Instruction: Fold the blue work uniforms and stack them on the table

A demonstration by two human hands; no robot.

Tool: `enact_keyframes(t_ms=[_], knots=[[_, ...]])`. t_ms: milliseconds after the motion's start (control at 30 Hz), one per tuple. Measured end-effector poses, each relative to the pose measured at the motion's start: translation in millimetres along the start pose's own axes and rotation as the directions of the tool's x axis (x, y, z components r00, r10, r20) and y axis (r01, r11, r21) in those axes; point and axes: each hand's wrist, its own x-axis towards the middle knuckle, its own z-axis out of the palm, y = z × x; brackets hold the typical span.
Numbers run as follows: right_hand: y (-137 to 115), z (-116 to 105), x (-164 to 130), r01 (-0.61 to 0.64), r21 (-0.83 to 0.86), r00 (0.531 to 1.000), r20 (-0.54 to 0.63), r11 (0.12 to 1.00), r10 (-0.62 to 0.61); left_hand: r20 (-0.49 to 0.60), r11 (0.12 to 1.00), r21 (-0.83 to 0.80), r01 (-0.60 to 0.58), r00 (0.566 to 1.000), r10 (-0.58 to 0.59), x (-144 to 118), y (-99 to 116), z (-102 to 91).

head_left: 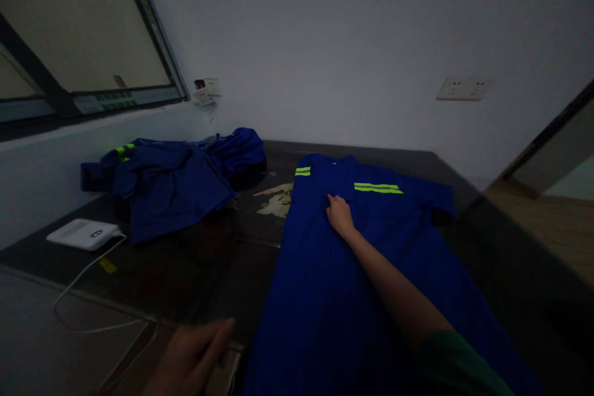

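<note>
Smoothing the coverall on the desk, our right hand presses flat, fingers spread; left hand hovers open, holding nothing.

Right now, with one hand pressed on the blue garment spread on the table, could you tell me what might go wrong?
1. The right hand presses only the chest of the blue garment; sliding it could bunch the cloth.
2. The left hand hovers near the white cable; snagging it might drag the white device.
3. The dim light may hide wrinkles.
</note>
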Motion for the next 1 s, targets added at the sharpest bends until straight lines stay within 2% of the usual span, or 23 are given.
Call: enact_keyframes(t_ms=[67,133,167,233,300,333,433,467,500,567,700,733,800,900,967,1000], knots=[[-0.9,-1.1,-1.4,-0.006,0.006,1.000,0.006,1.000,0.006,0.012,0.978,0.104,-0.182,0.983,0.182,38.9,32.4,4.0],[-1.7,-2.2,-3.1,-0.007,0.008,1.000,0.008,1.000,0.007,0.050,0.903,0.226,-0.366,0.930,0.364,78.0,60.0,28.0],[-2.1,-2.7,-4.1,-0.006,0.006,1.000,0.008,1.000,0.006,0.075,0.854,0.304,-0.422,0.904,0.421,93.5,69.4,44.1],[-3.0,-3.6,-6.1,-0.004,0.000,1.000,0.004,1.000,0.004,0.250,0.757,0.419,-0.502,0.865,0.435,109.5,78.3,75.1],[-3.7,-4.1,-7.5,-0.005,-0.002,1.000,-0.002,1.000,0.005,0.412,0.687,0.454,-0.567,0.817,0.403,103.9,75.8,94.0],[-3.9,-4.2,-8.0,-0.007,-0.001,1.000,-0.002,1.000,0.007,0.482,0.662,0.436,-0.610,0.779,0.400,94.7,71.9,97.3],[-4.8,-4.5,-8.9,-0.011,0.010,1.000,0.004,1.000,0.011,0.618,0.599,0.330,-0.729,0.647,0.447,58.0,56.0,88.5],[-5.5,-4.6,-9.5,-0.013,0.014,1.000,0.006,1.000,0.012,0.637,0.582,0.313,-0.750,0.620,0.457,47.4,50.3,83.5],[-6.5,-4.8,-10.3,-0.014,0.018,1.000,0.009,1.000,0.014,0.645,0.567,0.317,-0.760,0.611,0.458,39.1,44.2,79.5],[-9.8,-4.9,-13.1,-0.018,0.026,1.000,0.016,0.999,0.018,0.641,0.528,0.369,-0.765,0.621,0.452,29.1,30.0,78.4],[-19.6,-5.3,-25.1,-0.024,0.040,0.999,0.034,0.999,0.023,0.554,0.392,0.524,-0.756,0.652,0.517,17.9,-5.8,99.7],[-22.1,-5.6,-29.4,-0.021,0.044,0.999,0.040,0.999,0.019,0.524,0.364,0.551,-0.751,0.651,0.550,13.9,-13.5,104.4],[-26.6,-6.1,-38.8,-0.007,0.055,0.999,0.047,0.998,0.005,0.500,0.345,0.535,-0.771,0.618,0.607,5.0,-22.2,105.4],[-31.2,-7.0,-50.2,0.022,0.076,0.999,0.047,0.997,-0.026,0.539,0.433,0.369,-0.823,0.568,0.622,0.5,-8.3,80.3],[-31.9,-9.7,-52.8,0.017,0.107,0.998,0.064,0.994,-0.024,0.550,0.557,0.255,-0.790,0.592,0.589,13.7,20.3,52.2],[-30.9,-12.3,-52.4,0.013,0.137,0.997,0.079,0.990,-0.024,0.534,0.626,0.206,-0.752,0.623,0.572,27.6,38.2,38.5]])
